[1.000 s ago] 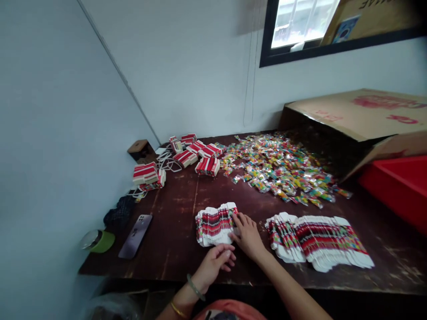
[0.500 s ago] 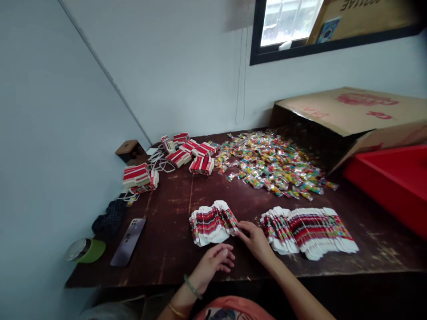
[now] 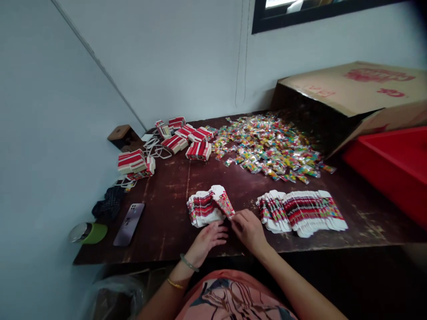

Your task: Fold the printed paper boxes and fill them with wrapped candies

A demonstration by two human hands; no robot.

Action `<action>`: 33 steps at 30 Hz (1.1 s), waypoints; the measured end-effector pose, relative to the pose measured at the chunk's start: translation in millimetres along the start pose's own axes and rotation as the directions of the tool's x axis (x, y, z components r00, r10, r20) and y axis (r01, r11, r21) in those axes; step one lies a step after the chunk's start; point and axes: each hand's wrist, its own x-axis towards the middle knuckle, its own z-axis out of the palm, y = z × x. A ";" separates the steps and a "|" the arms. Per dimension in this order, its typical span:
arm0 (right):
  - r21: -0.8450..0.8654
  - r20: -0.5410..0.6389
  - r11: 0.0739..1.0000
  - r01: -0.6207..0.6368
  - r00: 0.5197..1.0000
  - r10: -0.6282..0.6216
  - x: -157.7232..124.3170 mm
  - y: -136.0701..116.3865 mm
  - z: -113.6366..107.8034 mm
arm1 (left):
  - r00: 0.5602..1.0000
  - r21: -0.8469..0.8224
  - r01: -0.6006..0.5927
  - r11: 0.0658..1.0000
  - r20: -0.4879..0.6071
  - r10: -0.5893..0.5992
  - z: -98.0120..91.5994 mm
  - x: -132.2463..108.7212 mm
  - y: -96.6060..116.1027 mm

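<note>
1. The cartons [image 3: 202,211] looked like thin, smooth printed card.
2. The sweets [image 3: 268,149] were wrapped in clear, shiny plastic film.
3. The surface [image 3: 162,211] looked like wood, faintly glossy, scuffed and worn in patches.
4. The box [image 3: 336,83] was matt cardboard.
5. The tub [image 3: 376,175] looked like smooth plastic.
6. The phone [image 3: 128,229] had a smooth, glossy back.
7. The bracelet [image 3: 175,283] looked like polished metal; the bangle [image 3: 189,263], smooth stone.

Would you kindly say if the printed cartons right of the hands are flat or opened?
Flat: the printed cartons overlap in a fanned row, showing thin strips.
</note>
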 end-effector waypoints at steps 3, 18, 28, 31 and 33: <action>0.086 0.068 0.988 0.130 0.988 -0.136 -4.5 -22.6 -4.4 | 0.988 -0.051 -0.101 0.994 -0.126 0.094 3.2 7.5 0.3; 0.814 0.186 0.383 -0.437 0.820 0.541 26.5 10.6 2.6 | 0.631 0.882 -0.274 0.383 -0.135 0.764 -4.2 24.9 45.2; 0.231 -0.094 0.972 -0.036 0.994 0.060 6.7 -33.2 -24.5 | 1.000 0.170 0.018 0.985 -0.024 -0.014 21.2 -0.5 -1.4; 0.280 0.067 0.960 -0.022 0.998 0.003 3.9 -32.6 -38.7 | 0.992 0.130 0.123 0.984 0.011 -0.125 27.2 -7.5 0.0; 0.334 0.211 0.939 -0.081 0.978 0.009 6.6 -31.1 -49.5 | 0.987 0.158 0.145 0.977 0.052 -0.155 30.7 -11.5 6.1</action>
